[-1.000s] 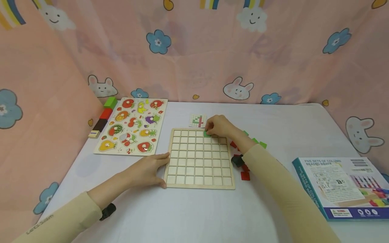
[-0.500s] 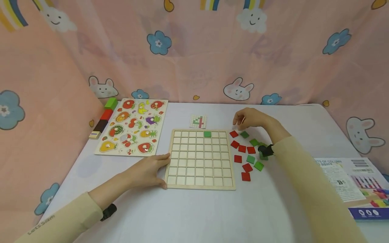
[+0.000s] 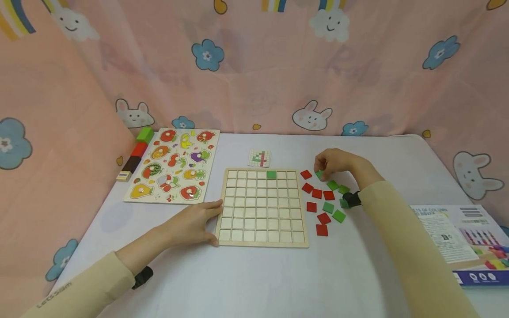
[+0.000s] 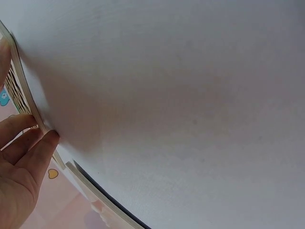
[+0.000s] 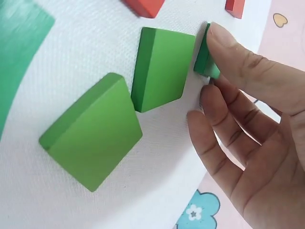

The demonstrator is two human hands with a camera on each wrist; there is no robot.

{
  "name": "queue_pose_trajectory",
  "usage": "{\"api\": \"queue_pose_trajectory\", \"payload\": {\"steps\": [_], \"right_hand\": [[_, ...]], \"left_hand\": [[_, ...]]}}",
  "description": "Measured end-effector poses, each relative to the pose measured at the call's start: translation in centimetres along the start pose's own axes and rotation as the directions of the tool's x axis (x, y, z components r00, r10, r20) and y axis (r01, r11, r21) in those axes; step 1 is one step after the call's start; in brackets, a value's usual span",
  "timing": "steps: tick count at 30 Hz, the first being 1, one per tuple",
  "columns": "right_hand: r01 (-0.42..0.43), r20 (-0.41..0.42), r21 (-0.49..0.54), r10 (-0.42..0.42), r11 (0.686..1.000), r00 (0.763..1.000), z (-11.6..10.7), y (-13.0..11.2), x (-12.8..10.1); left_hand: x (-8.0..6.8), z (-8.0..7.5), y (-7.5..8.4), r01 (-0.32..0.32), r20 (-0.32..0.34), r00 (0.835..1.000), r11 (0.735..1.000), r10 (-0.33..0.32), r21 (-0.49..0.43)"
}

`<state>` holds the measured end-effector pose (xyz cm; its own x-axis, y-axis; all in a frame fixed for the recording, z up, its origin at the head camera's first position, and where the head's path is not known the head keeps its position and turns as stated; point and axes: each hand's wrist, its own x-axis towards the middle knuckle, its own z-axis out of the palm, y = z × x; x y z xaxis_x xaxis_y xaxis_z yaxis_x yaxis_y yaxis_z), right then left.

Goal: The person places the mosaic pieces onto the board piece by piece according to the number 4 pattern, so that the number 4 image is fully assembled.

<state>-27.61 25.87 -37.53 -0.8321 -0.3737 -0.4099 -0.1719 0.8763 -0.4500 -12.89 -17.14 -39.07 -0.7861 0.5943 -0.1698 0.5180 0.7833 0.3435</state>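
Observation:
A square wooden grid board (image 3: 262, 244) lies on the white table with one green tile (image 3: 271, 175) in its top row. My left hand (image 3: 195, 223) rests against the board's left edge, thumb and fingers spread along it; the left wrist view shows the fingertips (image 4: 51, 136) right at that edge. To the right of the board, my right hand (image 3: 338, 160) pinches another green tile (image 5: 203, 59) between thumb and fingers, low over the table. Around it lie several loose red tiles (image 3: 328, 195) and green tiles (image 3: 339, 216). Behind the board is a small pattern card (image 3: 259, 158).
A fruit peg puzzle (image 3: 199, 185) lies at the left, with a row of coloured blocks (image 3: 138, 150) along its far side. A boxed toy set (image 3: 457, 247) sits at the right, partly behind my right sleeve. A patterned pink cloth (image 3: 254, 70) stands behind the table.
My right hand has moved off the board to the right, leaving a green tile in the top row, then down onto another green tile among the loose ones. The left hand stays put.

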Motion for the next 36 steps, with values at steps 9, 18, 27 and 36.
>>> {"api": "queue_pose_trajectory", "payload": {"steps": [9, 18, 27, 36], "right_hand": [[0.013, -0.128, 0.009, -0.012, 1.0, 0.992, -0.3, -0.2, 0.7], [0.205, -0.291, 0.13, -0.161, 0.97, 0.943, 2.1, -5.7, 2.1], [0.262, -0.23, 0.183, -0.218, 0.947, 0.948, 5.2, -10.5, 3.4], [0.265, -0.197, 0.173, -0.23, 0.948, 0.953, 6.6, -12.5, 4.0]], "left_hand": [[0.0, 0.1, -0.1, 0.005, 0.0, 1.0, 1.0, -0.005, -0.004], [-0.1, 0.0, 0.0, 0.007, 0.003, 1.0, 1.0, -0.007, -0.006], [0.0, 0.0, 0.1, 0.01, 0.012, 1.0, 1.0, -0.01, -0.01], [0.0, 0.0, -0.1, 0.004, 0.005, 1.0, 1.0, -0.004, -0.003]]}}
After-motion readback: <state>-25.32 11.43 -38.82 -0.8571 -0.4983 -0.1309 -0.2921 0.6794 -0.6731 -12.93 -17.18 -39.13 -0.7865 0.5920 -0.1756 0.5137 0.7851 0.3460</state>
